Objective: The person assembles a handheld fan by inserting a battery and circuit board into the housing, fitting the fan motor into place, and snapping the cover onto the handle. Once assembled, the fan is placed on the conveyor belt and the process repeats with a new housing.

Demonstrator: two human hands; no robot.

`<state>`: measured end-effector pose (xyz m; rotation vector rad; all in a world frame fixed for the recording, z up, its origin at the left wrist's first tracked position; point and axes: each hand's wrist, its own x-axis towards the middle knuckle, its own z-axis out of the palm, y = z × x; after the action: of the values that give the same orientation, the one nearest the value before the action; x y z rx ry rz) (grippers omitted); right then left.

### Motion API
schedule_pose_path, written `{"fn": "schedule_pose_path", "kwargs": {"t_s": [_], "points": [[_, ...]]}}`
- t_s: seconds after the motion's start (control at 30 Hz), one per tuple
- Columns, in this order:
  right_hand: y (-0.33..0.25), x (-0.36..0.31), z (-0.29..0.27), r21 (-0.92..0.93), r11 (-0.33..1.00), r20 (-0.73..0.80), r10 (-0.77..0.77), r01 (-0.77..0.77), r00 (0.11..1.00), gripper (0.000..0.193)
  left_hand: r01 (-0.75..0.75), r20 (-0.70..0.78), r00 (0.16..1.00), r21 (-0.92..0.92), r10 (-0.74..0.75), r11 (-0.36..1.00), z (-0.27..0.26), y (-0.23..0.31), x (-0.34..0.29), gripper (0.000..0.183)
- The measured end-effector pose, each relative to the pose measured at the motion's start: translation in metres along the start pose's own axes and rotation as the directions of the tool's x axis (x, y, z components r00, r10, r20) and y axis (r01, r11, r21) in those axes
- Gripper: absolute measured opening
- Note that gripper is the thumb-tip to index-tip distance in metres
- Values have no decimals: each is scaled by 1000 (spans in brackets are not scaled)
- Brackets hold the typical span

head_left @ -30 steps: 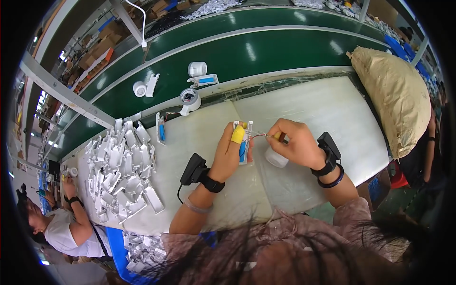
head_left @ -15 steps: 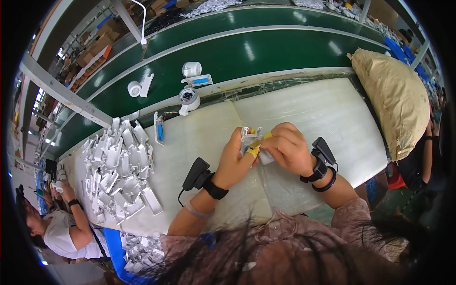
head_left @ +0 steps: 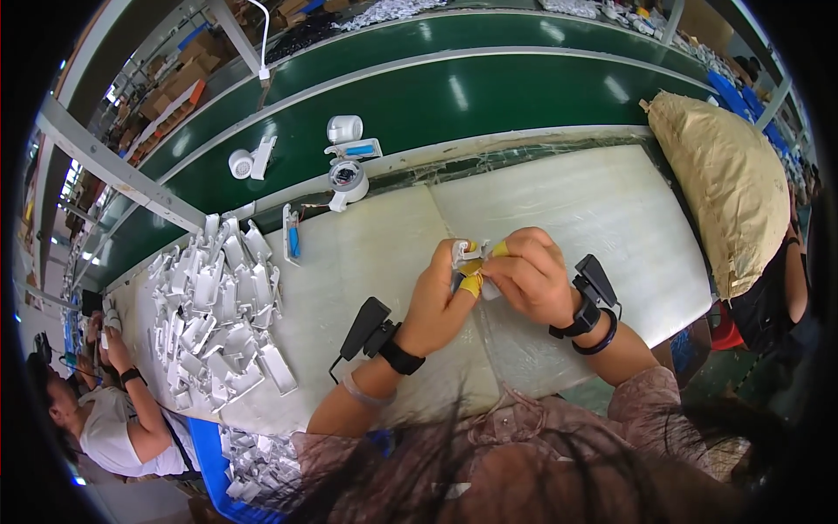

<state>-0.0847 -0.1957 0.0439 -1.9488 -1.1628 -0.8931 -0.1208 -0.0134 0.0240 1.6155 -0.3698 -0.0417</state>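
Over a pale-covered desk (head_left: 375, 249), a person's left hand (head_left: 434, 301) is holding a small white casing (head_left: 460, 251), its grip closing around the part, while the right hand (head_left: 537, 279) is meeting it from the other side. The right hand's fingers are bunching narrowly against the casing; what that grip is pinching, if anything, cannot be told. Yellow finger covers (head_left: 472, 284) are wrapping digits on both hands, and black wrist devices (head_left: 365, 328) are strapping onto both arms. A white round part (head_left: 491, 289), mostly hidden, is sitting just beside the right hand.

To the left, a heap of white casings (head_left: 223, 306) is spreading across the desk. Near its upper right, a casing with a blue cell (head_left: 293, 237) is lying apart, with wires running toward a round white lamp head (head_left: 347, 181) at the desk's far edge. Beyond, a green conveyor (head_left: 524, 92) is carrying two more white assemblies (head_left: 345, 129), one of them showing a blue cell. A large tan sack (head_left: 720, 188) is slumping at the right. At lower left, a blue bin (head_left: 208, 445) is holding more white parts (head_left: 260, 463), and a co-worker in a white top (head_left: 118, 428) is handling a white object
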Motion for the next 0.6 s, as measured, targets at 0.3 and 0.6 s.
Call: {"fn": "schedule_pose_path", "kwargs": {"t_s": [0.3,0.6], "points": [[-3,0,1,31,999,14,34,-34,999,29,-82,-8,997,-64,81,995,1,-2,-3,37],[-4,1,2,73,994,5,86,-86,996,25,18,-81,996,-89,-25,996,7,-1,-4,38]]}}
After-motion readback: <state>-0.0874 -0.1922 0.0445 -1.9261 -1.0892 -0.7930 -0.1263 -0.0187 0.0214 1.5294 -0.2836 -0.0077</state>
